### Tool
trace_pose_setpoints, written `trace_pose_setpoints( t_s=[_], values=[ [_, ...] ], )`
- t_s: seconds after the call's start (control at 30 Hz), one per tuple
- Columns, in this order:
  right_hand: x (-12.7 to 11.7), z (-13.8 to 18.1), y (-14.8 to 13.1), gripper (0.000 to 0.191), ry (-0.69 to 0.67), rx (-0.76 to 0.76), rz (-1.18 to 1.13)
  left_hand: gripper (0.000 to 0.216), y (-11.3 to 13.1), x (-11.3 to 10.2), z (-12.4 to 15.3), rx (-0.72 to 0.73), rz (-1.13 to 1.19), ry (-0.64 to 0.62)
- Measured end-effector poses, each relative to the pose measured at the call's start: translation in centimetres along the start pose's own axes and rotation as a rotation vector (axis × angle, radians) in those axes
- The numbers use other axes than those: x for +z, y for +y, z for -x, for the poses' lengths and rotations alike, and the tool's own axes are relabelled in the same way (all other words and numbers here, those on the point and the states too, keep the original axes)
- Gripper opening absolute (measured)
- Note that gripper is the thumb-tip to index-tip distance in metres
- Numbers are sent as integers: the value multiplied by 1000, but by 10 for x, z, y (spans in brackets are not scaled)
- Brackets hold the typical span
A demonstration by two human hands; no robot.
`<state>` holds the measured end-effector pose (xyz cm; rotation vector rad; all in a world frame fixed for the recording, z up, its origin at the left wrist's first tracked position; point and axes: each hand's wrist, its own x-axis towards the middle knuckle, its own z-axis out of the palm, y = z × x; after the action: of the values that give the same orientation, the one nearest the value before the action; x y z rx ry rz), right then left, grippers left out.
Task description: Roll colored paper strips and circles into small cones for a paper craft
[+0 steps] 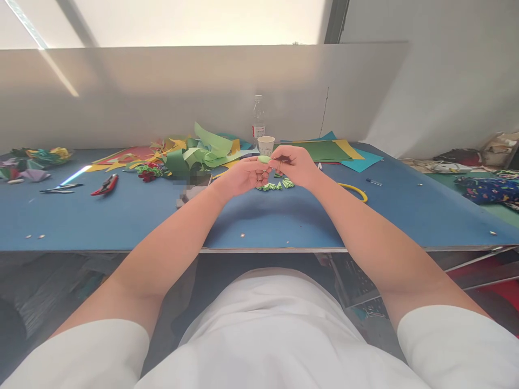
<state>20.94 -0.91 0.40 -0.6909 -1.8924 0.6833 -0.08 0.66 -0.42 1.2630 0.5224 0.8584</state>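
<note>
Both my hands meet above the middle of the blue table (121, 216). My left hand (243, 175) and my right hand (294, 162) pinch a small light-green paper piece (264, 159) between their fingertips, fingers curled closed. Just under the hands lie several small rolled green paper pieces (278, 186). A white paper cup (266, 145) stands right behind the hands, with a clear plastic bottle (258, 121) behind it against the wall.
A heap of green and yellow paper scraps (198, 151) lies at back left. Red-handled cutters (106, 185) and dark scissors (60, 188) lie at left. Green, yellow and teal sheets (328, 151) lie at back right, a yellow ring (357, 190) beside my right forearm.
</note>
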Motion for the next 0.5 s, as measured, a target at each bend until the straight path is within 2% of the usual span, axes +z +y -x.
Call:
trace_pose_setpoints(
  t_s=[0.27, 0.5],
  values=[
    [10, 2, -3, 50, 211, 74, 2, 35, 0, 1, 0, 91, 27, 153],
    [12, 2, -6, 46, 209, 119, 5, 30, 1, 6, 3, 97, -18, 203]
  ],
)
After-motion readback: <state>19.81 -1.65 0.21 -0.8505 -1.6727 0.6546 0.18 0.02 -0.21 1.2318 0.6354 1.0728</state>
